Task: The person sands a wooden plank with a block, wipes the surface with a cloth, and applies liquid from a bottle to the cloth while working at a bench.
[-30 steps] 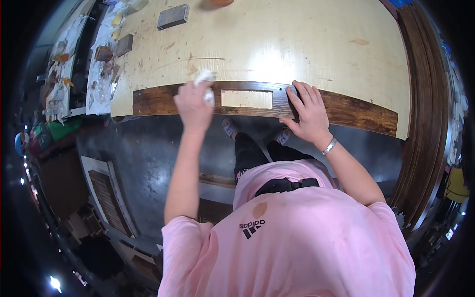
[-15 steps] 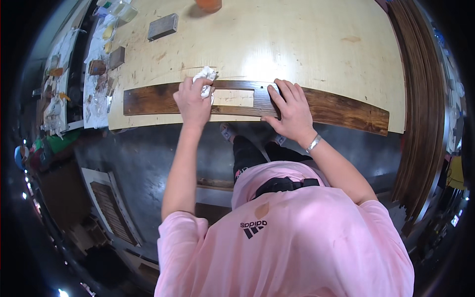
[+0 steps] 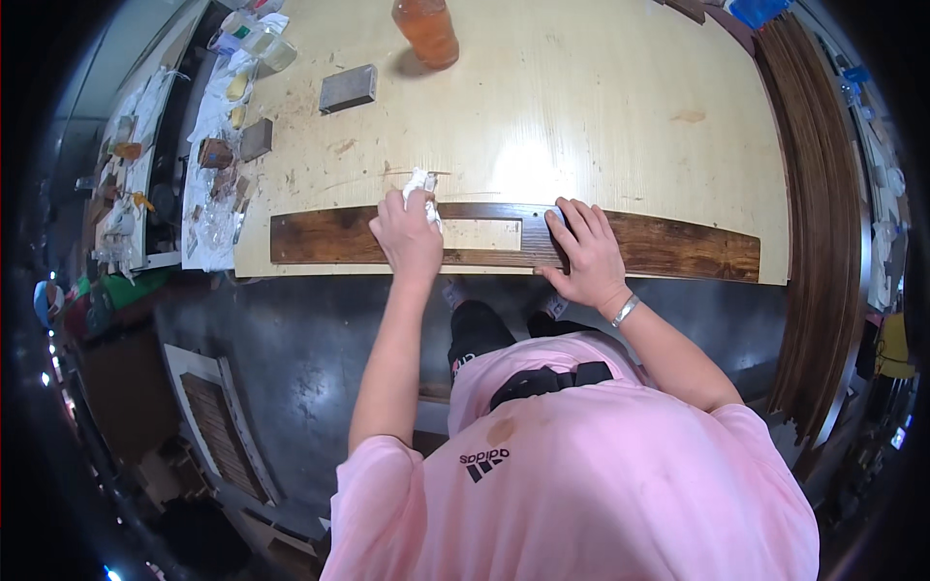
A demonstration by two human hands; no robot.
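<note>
A long, dark brown wooden board (image 3: 678, 244) with a slightly curved far edge lies along the near edge of the table. A rectangular opening in its middle shows the pale tabletop. My left hand (image 3: 411, 235) is closed on a crumpled white cloth or paper wipe (image 3: 422, 186), held at the opening's left end and the board's far edge. On the board just right of the opening rests my right hand (image 3: 586, 254), fingers stretched out and thumb near the front edge; a small dark hole shows beside it.
The pale worktable (image 3: 601, 97) carries a grey block (image 3: 348, 89) and a bottle of orange liquid (image 3: 426, 34). At left are another block (image 3: 256, 140) and white sheeting (image 3: 205, 194) with clutter. Dark wooden strips (image 3: 823, 213) are stacked along the right side.
The view has tilted, so the table and board sit lower and more of the bottle shows. My left hand still holds the wipe near the opening's left end; my right hand stays on the board.
</note>
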